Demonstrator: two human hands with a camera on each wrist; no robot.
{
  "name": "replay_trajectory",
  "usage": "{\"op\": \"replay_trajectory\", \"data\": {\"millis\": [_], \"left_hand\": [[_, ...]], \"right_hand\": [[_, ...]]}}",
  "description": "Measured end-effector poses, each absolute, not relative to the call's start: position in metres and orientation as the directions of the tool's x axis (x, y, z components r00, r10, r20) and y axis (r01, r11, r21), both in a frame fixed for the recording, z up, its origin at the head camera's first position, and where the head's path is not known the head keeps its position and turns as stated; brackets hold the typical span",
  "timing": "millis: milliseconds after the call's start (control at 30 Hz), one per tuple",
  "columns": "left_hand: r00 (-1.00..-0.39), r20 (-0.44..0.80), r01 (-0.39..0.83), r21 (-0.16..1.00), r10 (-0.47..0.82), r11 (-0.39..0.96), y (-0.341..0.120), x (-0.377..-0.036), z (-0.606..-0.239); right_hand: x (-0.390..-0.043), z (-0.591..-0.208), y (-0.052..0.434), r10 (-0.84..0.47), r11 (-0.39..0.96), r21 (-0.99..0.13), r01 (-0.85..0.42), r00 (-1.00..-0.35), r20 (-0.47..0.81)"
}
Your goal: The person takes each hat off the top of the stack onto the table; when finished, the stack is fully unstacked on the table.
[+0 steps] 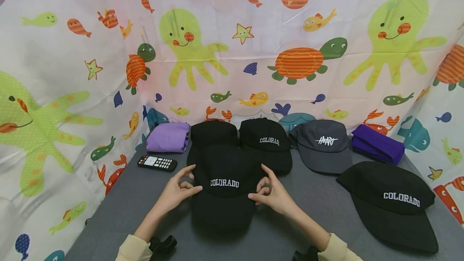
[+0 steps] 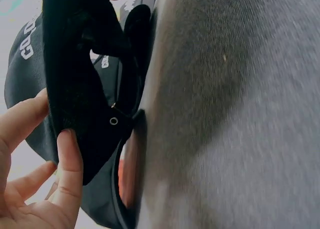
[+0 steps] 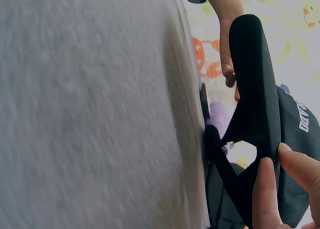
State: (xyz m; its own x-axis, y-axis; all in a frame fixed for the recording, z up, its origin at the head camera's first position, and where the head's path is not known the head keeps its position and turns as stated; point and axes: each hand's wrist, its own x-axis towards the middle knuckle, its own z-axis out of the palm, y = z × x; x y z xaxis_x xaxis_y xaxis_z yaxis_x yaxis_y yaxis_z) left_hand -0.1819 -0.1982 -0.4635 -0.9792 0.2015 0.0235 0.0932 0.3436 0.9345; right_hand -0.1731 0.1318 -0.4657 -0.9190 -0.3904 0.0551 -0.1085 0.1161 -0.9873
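A black cap [image 1: 224,188] with white COLORADO lettering sits near the front middle of the grey table [image 1: 311,200], brim toward the person, and both hands are on it. The left hand [image 1: 177,190] pinches the cap's left edge between thumb and fingers; the left wrist view shows the thumb [image 2: 70,164] and a finger pressed on either side of the black cloth next to a small eyelet. The right hand [image 1: 272,192] pinches the right edge the same way, fingers curled round the fabric, and in the right wrist view its fingertips [image 3: 265,189] sit on the dark brim, which is raised off the table there. Just behind this cap stand two more black caps, one plain from this angle [image 1: 214,134] and one lettered COLORADO [image 1: 266,142], touching each other. To their right is a grey cap [image 1: 322,146] with white lettering, and nearer the front right a fourth black COLORADO cap [image 1: 393,204], well apart from the hands. A folded lilac cloth [image 1: 168,137] lies at the back left with a remote control [image 1: 157,163] in front of it, and a folded deep purple cloth [image 1: 377,143] lies at the back right. A sea-creature curtain [image 1: 232,43] hangs behind the table
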Motion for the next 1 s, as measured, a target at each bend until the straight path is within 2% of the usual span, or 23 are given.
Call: {"op": "replay_trajectory", "data": {"millis": [300, 633, 1000], "left_hand": [[-0.976, -0.017, 0.063, 0.933, 0.217, 0.355, -0.22, -0.168, -0.458], [-0.973, -0.036, 0.047, 0.936, 0.23, 0.349, -0.241, -0.149, -0.457], [-0.979, -0.108, -0.036, 0.928, 0.174, 0.372, -0.263, -0.126, -0.456]], "right_hand": [[-0.163, -0.467, 0.112, -0.399, 0.081, -0.996, -0.038, -0.917, 0.003], [-0.157, -0.475, 0.094, -0.473, 0.006, -0.999, 0.039, -0.88, -0.037], [-0.148, -0.474, 0.069, -0.522, -0.036, -0.995, 0.097, -0.851, -0.064]]}}
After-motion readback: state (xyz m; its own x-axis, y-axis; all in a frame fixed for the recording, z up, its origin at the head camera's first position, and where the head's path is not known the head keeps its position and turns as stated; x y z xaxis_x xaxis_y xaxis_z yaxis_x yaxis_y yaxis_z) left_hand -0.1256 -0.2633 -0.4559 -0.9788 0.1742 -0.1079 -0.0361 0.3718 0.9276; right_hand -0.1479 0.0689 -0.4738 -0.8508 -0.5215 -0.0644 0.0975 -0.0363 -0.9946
